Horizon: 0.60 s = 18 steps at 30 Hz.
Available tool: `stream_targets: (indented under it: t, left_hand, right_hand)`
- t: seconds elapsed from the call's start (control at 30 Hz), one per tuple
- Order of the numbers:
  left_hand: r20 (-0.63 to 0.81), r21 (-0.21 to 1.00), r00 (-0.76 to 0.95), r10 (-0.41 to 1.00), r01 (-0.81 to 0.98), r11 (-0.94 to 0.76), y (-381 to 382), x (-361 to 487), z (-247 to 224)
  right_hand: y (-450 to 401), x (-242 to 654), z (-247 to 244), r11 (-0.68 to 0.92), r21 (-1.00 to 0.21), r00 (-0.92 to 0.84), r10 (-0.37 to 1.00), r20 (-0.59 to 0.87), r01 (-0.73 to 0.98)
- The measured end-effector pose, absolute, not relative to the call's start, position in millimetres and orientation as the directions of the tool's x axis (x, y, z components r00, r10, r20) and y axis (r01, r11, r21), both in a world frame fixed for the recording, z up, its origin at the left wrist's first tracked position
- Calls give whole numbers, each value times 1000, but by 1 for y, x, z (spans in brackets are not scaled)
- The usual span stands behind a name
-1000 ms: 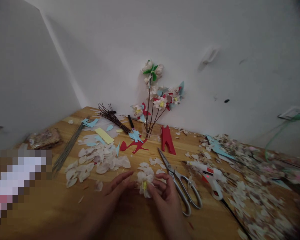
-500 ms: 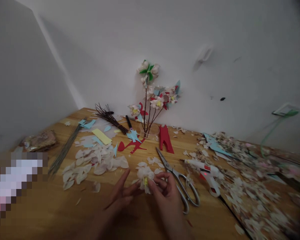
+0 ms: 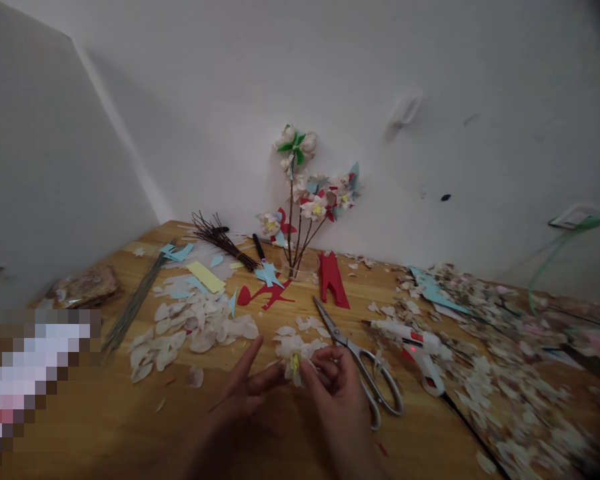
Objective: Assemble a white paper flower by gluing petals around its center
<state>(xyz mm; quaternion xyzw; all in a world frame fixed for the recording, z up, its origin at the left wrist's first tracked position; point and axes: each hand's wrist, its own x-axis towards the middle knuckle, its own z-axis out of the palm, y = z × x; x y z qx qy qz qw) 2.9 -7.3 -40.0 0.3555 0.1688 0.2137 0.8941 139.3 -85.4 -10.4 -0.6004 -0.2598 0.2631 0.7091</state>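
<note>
Far left of the silver scissors (image 3: 340, 337): wrapped brown package (image 3: 87, 287), then a sheaf of grey wires (image 3: 137, 300), lying slantwise. Less far left of the scissors: loose heap of white petals (image 3: 200, 323), with yellow paper strip (image 3: 207, 277) and bundle of dark twigs (image 3: 223, 238) beyond. Left of the scissors' handles: left hand (image 3: 240, 393), fingers spread, index raised, others stretched toward the white flower (image 3: 287, 348); contact with petals hard to tell. Beyond and left of the scissors' tips: red paper cutout (image 3: 275, 292). Just left of the scissors: that same white flower, yellow-centred, clear of the heap. Beyond the tips: upright flowering branches (image 3: 300, 230) and red sheet (image 3: 330, 267). Just left of the scissors' handles: right hand (image 3: 337, 393), thumb and fingers pinching the flower near its centre, remaining fingers curled. Right of the scissors: white glue gun (image 3: 427, 363), red light showing. Farther right of the scissors: broad scatter of petals (image 3: 510, 400).
</note>
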Motion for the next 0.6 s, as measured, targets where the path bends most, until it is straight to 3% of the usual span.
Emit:
stream_targets:
  t: [0.3, 0.47, 0.6]
  left_hand:
    - [-140, 703, 813, 565, -321, 635, -4, 7, -44]
    - [-287, 754, 690, 664, -265, 601, -15, 2, -16]
    - [-324, 796, 645, 693, -211, 568, -18, 1, -9]
  right_hand:
    - [-92, 139, -10, 100, -994, 676, 736, 48, -38]
    - [-98, 136, -12, 85, -996, 626, 778, 52, -23]
    - [-99, 128, -11, 87, -996, 691, 720, 68, 8]
